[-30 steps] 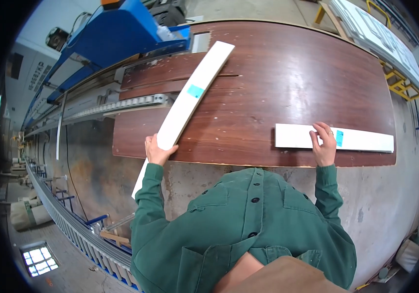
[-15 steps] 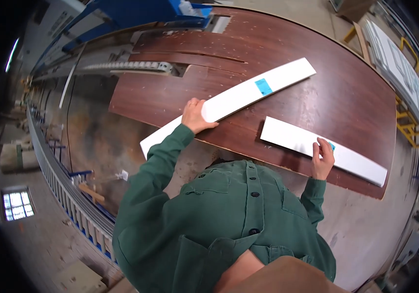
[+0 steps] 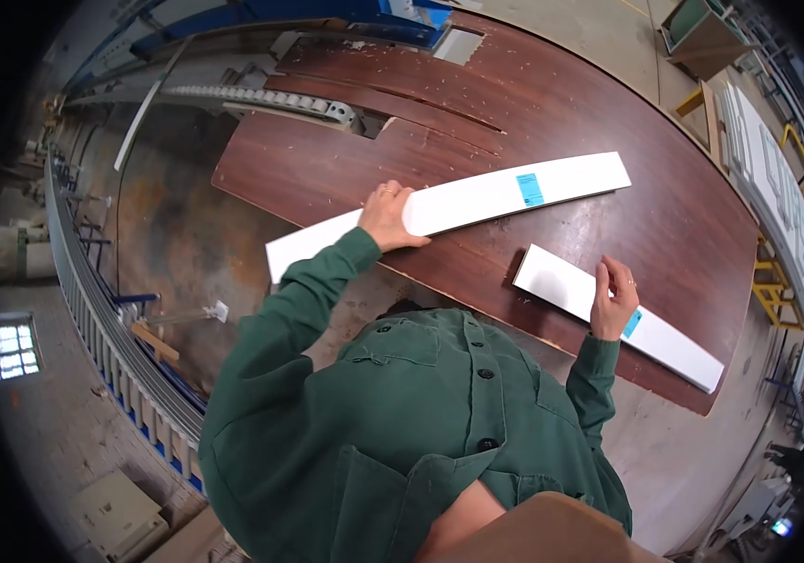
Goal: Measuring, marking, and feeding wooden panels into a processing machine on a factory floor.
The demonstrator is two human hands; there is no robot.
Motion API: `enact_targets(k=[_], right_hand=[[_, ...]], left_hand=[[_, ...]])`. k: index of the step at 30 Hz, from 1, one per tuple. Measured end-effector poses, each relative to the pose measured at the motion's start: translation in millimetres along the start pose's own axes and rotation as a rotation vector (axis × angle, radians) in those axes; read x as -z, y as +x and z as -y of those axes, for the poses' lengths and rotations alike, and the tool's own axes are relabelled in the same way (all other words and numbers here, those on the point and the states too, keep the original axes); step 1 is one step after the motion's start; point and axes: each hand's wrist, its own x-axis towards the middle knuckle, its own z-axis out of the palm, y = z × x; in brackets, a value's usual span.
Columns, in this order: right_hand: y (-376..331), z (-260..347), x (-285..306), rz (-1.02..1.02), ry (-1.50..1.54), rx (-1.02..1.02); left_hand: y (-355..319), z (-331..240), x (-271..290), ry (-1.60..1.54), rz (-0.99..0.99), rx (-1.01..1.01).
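A long white board (image 3: 468, 206) lies slanted on the brown table, its left end jutting past the near edge. A blue label (image 3: 530, 190) sits on its right half. My left hand (image 3: 389, 218) grips the board across its width, thumb on the near side and fingers over the far side. At the right lies a shorter white board (image 3: 674, 352), apart from the long one, with a blue label (image 3: 633, 323) of its own. Over this shorter board is my right hand (image 3: 616, 298), fingers loosely bent and thumb apart, with nothing seen between them.
The brown table (image 3: 683, 225) has slots and wood chips at its far left. A white segmented conveyor chain (image 3: 261, 98) runs in from the left beside a blue machine (image 3: 308, 21). White panels (image 3: 768, 169) are stacked on the right by a yellow frame (image 3: 777, 286).
The long board lies closer to level across the view, which has itself shifted. My right hand has moved left along the shorter board, uncovering its blue label.
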Motion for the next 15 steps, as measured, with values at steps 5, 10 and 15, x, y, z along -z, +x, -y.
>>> enact_targets(k=[5, 10, 15], right_hand=[[81, 22, -56, 0.093, 0.169, 0.046], [192, 75, -188, 0.179, 0.125, 0.287], [323, 65, -359, 0.172, -0.032, 0.109]], left_hand=[[-13, 53, 34, 0.044, 0.003, -0.017], [-26, 116, 62, 0.042, 0.05, -0.01], [-23, 132, 79, 0.054, 0.065, -0.042]])
